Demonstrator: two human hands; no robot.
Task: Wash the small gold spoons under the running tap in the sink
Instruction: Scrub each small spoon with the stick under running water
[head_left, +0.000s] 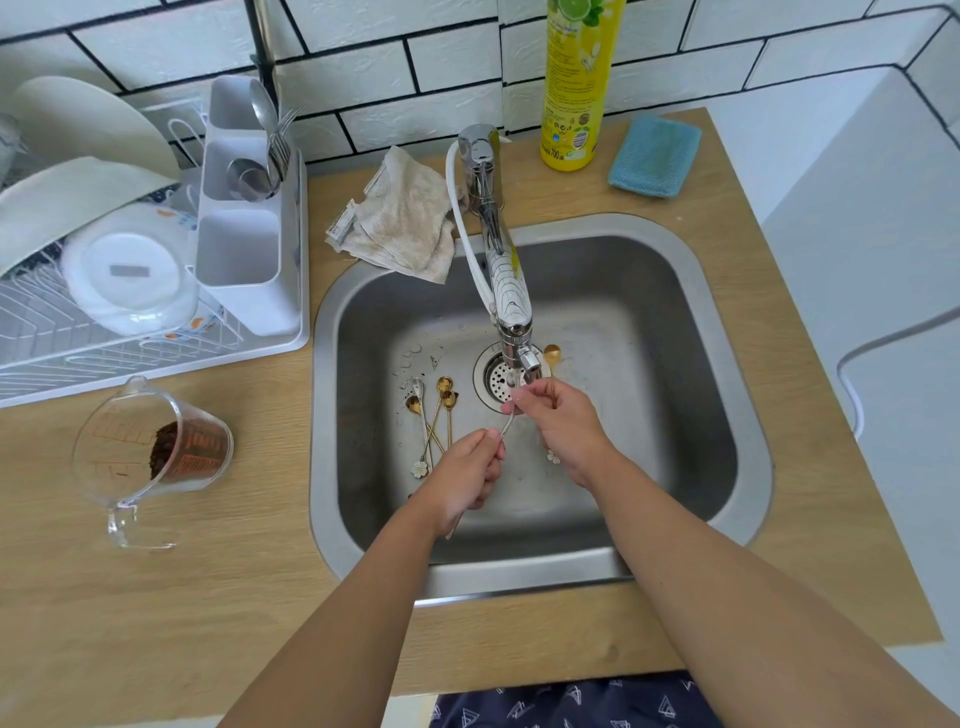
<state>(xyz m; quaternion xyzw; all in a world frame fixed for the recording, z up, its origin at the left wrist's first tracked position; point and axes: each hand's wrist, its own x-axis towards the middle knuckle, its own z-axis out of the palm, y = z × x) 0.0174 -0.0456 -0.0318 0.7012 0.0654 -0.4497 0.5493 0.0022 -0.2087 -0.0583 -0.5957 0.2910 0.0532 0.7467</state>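
Note:
Both hands are over the steel sink (701, 374), below the chrome tap (511, 306). My left hand (467, 473) pinches the handle of a thin spoon (507, 427). My right hand (563, 421) grips the spoon's bowl end at the tap's outlet, and its fingers hide the bowl. Several small gold spoons (441, 410) with flower ends lie on the sink floor left of the drain (496, 382). One more gold spoon (552, 356) lies right of the drain, behind my right hand. The water stream is too faint to make out.
A clear measuring jug (156, 457) with dark grounds lies on its side on the wooden counter at the left. A dish rack (156, 249) with plates and a cutlery holder stands behind it. A beige cloth (402, 218), a yellow soap bottle (576, 83) and a blue sponge (654, 156) sit behind the sink.

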